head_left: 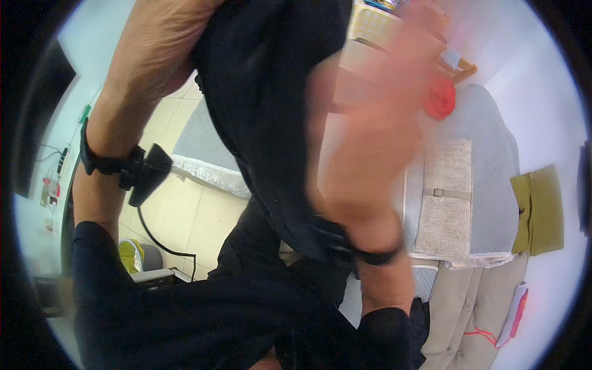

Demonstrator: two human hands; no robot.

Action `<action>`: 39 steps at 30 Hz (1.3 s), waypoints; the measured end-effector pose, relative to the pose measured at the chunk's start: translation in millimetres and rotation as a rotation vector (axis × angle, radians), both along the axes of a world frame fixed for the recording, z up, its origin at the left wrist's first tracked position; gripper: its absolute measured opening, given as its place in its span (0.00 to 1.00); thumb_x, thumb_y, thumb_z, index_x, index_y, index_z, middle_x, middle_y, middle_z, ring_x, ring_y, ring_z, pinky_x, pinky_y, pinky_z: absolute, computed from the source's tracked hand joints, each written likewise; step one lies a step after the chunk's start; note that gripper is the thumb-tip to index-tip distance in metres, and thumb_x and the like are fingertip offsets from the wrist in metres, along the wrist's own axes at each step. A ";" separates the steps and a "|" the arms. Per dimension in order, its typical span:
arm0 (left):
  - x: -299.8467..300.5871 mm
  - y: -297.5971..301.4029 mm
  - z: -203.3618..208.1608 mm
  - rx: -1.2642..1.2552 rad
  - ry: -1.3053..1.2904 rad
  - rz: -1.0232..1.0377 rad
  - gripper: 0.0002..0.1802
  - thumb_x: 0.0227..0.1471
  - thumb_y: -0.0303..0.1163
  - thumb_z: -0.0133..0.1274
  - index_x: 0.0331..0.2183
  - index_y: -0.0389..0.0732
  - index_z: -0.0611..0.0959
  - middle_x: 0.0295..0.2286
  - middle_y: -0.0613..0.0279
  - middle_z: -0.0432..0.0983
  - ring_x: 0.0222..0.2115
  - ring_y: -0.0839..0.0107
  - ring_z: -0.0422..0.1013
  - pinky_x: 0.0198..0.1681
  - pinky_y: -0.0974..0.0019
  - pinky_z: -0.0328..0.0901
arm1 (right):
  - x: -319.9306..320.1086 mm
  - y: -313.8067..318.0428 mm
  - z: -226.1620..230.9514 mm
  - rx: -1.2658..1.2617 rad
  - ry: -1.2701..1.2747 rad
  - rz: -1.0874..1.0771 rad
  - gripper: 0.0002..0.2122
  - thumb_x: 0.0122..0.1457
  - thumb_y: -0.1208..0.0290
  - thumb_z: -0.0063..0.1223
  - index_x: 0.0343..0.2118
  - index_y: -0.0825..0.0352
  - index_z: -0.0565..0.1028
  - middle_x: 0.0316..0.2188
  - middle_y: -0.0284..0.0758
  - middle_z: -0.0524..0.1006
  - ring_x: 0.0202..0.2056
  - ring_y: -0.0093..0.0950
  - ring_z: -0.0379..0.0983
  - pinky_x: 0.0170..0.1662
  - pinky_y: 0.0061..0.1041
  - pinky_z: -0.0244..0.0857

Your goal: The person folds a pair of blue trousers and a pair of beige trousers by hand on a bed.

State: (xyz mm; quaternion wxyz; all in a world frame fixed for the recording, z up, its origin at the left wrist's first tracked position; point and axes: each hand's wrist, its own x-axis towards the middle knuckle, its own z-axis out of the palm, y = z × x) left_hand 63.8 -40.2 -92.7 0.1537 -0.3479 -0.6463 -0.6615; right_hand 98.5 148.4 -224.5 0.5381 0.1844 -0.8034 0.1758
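A black garment (265, 92) hangs close in front of me, stretching from the top edge down toward my lap. My left hand (169, 40) is raised at its upper left side and appears closed on the cloth, its fingers hidden behind the fabric and the top edge. Smeared by motion, my right hand (370, 135) is at the garment's right side. Its thumb stands apart near the cloth and its fingers reach up and away, with nothing visible in them. Each wrist wears a black strap; the left one (145, 172) carries a small device with a cable.
On the right lies a grey quilted pad (493, 135) with a folded beige cloth (444, 209). An olive folded cloth (539, 213) and beige cushions (462, 308) are beside it. A red round item (439, 97) is farther back. At lower left stands a bin (142, 254) on the tiled floor.
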 end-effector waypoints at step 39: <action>-24.3 -6.8 14.6 -0.011 -0.088 -0.212 0.18 0.61 0.37 0.58 0.44 0.32 0.81 0.32 0.57 0.82 0.29 0.71 0.80 0.35 0.70 0.78 | 117.9 89.1 158.5 0.146 -0.729 0.043 0.27 0.69 0.62 0.52 0.67 0.67 0.65 0.67 0.44 0.67 0.65 0.38 0.66 0.68 0.35 0.57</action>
